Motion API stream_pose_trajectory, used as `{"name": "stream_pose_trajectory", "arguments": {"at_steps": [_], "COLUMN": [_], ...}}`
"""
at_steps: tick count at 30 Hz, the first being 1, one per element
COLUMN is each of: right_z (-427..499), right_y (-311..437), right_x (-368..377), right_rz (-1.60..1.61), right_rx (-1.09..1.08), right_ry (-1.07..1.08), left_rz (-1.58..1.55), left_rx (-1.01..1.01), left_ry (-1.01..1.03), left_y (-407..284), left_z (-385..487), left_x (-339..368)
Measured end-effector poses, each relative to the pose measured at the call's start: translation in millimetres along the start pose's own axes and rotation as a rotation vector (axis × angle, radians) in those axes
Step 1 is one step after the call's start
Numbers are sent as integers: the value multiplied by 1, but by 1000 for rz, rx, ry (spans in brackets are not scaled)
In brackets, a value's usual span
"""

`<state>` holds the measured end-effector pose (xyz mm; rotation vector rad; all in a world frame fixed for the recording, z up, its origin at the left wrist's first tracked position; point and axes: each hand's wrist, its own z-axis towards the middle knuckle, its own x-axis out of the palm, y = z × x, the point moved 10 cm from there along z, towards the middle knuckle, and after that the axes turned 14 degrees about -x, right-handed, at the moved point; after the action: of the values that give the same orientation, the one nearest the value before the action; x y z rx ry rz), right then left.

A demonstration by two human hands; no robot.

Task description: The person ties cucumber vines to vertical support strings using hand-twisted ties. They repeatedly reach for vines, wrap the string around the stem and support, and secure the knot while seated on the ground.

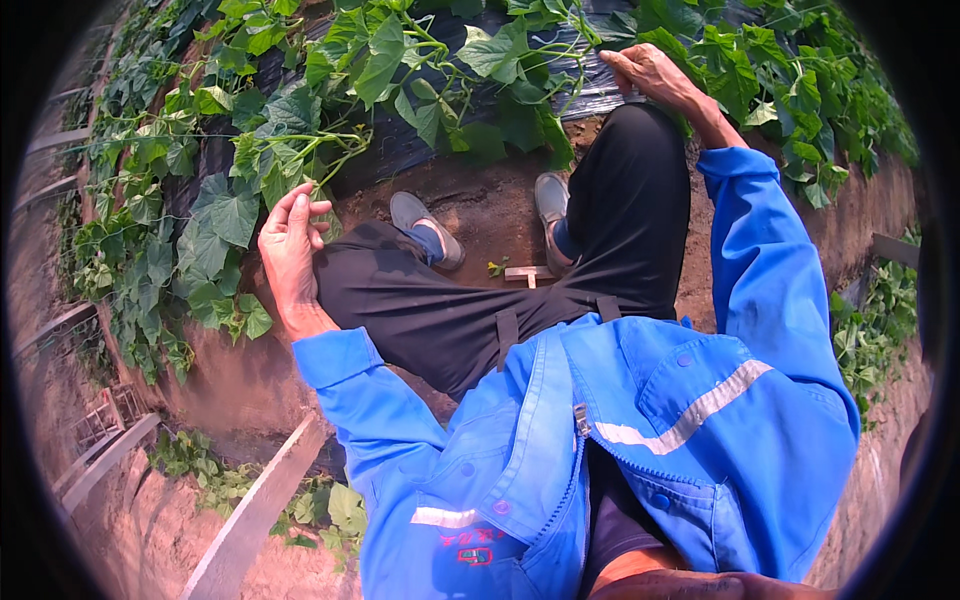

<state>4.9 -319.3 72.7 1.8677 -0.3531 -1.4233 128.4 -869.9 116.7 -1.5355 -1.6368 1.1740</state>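
Observation:
At the left, my left hand [292,240] is raised beside a leafy cucumber-like vine [300,142], thumb against the index finger and the other fingers loosely curled. Anything thin between its fingertips cannot be made out. My right hand [646,73], at the upper right, has its fingertips by a vine stem [581,64] with leaves and tendrils. Its thumb is mostly hidden, so a grip on the stem cannot be confirmed. Small yellow flowers show among the leaves. Dark plastic mulch film [390,142] lies under the vines.
Bare soil [480,187] lies around my shoes, with a small yellow flower [496,267] and a short pale wooden crosspiece [527,273]. A pale plank-like bar [251,510] slants at lower left. More vines [787,90] grow at the right, and thin strings cross those at the left.

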Motion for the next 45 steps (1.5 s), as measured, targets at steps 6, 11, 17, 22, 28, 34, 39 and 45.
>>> {"name": "stream_pose_trajectory", "arguments": {"at_steps": [6,11,17,22,28,34,39,45], "right_z": [20,21,25,20,24,26,32,33], "right_y": [41,48,59,54,42,30,37,35], "right_x": [62,65,67,60,63,66,71,73], "right_rz": [-73,-171,-333,-346,-304,-288,-258,-250], "right_rx": [-158,-166,-231,-200,-190,-101,-113,-90], "right_ry": [270,303,243,193,165,222,264,268], "left_rz": [-77,-91,417,1089,1269,1417,1389,1319], "left_rx": [40,-15,-28,500,384,336,353,458], "left_ry": [-142,-170,-107,-343,-312,-303,-330,-325], "left_y": [11,17,29,-30,10,14,17,13], "left_z": [-12,-10,60,104,175,195,205,210], "left_x": [-32,-35,-34,2,-11,1,-7,-3]}}
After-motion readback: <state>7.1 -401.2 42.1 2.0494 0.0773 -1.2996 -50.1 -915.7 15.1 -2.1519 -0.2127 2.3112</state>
